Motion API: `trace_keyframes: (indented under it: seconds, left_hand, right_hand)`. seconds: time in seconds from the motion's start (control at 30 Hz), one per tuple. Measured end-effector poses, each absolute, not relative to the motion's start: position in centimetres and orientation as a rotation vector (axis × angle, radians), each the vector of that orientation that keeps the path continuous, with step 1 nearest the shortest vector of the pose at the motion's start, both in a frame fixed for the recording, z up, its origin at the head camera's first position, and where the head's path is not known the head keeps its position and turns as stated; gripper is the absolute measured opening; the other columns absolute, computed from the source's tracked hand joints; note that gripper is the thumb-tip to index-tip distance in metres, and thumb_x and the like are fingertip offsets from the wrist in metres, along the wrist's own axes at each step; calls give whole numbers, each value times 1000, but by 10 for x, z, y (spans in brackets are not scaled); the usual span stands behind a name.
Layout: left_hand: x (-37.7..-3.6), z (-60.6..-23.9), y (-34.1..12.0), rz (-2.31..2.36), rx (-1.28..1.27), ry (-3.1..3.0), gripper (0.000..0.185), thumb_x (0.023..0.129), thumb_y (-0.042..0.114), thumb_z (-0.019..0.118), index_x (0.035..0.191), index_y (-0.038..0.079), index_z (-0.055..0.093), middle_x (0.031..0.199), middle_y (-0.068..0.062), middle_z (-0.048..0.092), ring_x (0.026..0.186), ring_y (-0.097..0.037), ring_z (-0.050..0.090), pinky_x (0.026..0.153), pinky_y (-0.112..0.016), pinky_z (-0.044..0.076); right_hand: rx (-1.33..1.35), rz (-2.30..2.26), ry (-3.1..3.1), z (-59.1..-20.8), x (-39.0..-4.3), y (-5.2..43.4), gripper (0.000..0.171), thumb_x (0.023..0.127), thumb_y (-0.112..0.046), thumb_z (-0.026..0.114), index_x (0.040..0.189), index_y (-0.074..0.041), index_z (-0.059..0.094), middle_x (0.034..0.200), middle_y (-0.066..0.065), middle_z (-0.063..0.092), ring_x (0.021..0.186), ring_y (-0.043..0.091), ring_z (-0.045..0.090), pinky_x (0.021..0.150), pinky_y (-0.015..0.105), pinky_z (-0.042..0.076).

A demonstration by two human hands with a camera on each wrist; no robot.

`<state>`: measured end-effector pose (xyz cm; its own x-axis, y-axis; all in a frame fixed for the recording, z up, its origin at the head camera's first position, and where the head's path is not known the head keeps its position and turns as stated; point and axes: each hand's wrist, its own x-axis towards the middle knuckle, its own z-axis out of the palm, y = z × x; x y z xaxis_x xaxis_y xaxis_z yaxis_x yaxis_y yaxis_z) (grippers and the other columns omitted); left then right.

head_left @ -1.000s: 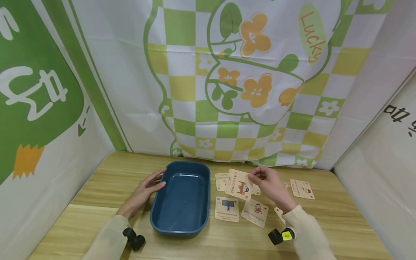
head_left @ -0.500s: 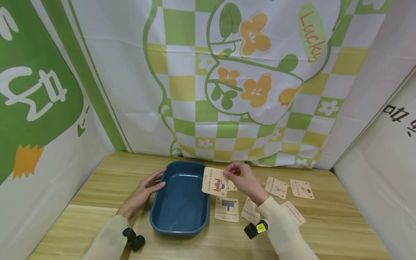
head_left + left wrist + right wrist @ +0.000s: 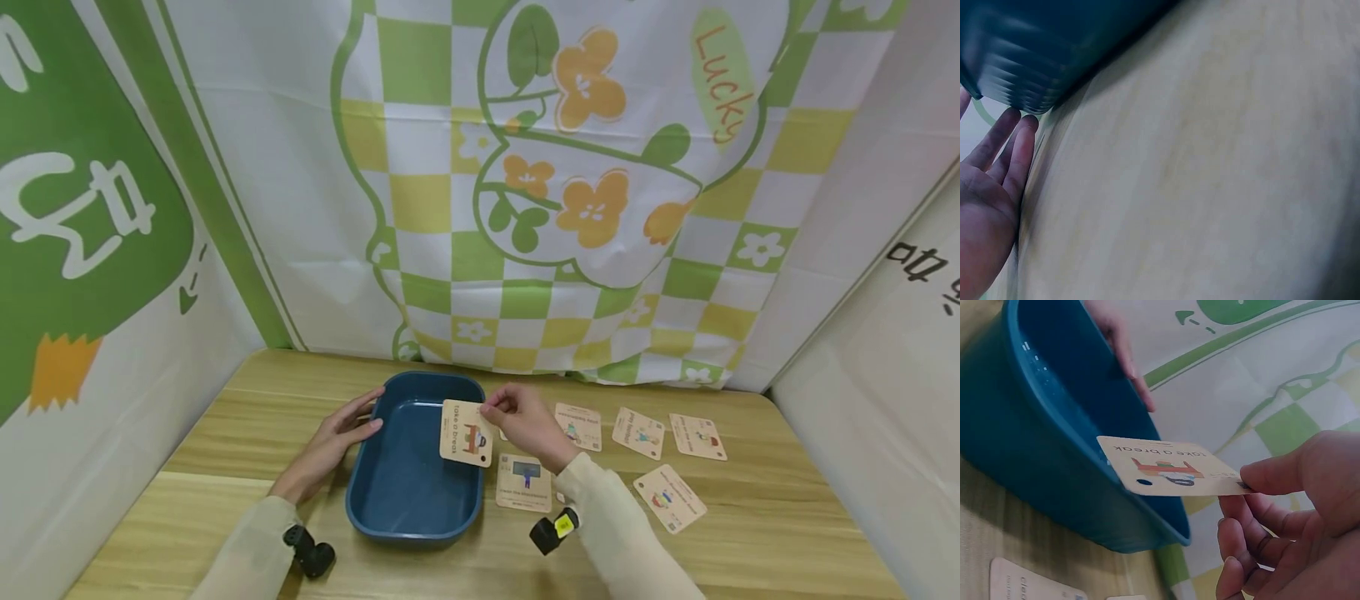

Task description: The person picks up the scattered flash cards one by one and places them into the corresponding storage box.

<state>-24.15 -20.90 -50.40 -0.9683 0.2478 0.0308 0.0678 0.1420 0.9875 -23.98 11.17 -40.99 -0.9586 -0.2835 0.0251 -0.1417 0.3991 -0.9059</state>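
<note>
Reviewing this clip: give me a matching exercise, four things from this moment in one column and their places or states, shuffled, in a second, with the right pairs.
Things:
1. "take a break" card
2. blue tub
3. left hand
4. "clean the blackboard" card

States:
A. flat on the table, just right of the tub
B. pinched by the right hand, held over the tub's right rim
C. fingers straight against the tub's left wall
D. stands on the table with nothing lying inside

Pairs: 1-B, 2-D, 3-C, 4-A

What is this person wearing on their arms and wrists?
Both arms have long cream sleeves. A small black camera is strapped at the left wrist; the one at the right wrist carries a yellow sticker. The left hand and right hand are bare.
</note>
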Motion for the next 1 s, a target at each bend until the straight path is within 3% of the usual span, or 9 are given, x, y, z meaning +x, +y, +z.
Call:
trace_keyframes:
  seconds: [0.27,0.53,1.0]
  left_hand:
    - [-240,-503,-209,1941,315,2268,60,104,32,60,159,22,37,163,-15,29,150,-42,21,116,-67,19]
    - [-240,-504,-209,1938,309,2267,60,103,32,60,158,22,38,162,-15,29,150,-43,21,116,-67,18]
    - [-243,-506,-209,1949,327,2265,60,104,31,60,158,22,38,162,-15,30,149,-42,21,116,-66,19]
  right_hand:
    - [-396,-1580,2508,-421,-241,106,14,99,-15,67,98,-2,69,81,5,61,71,15,52,62,27,43]
    - [-426,-1574,2505,-426,-241,104,14,98,-15,68,95,-1,69,80,15,62,65,14,50,59,28,41]
    - [-402,-1518,2499,-427,-240,104,11,99,-13,67,97,-2,70,82,9,64,68,17,53,59,28,45]
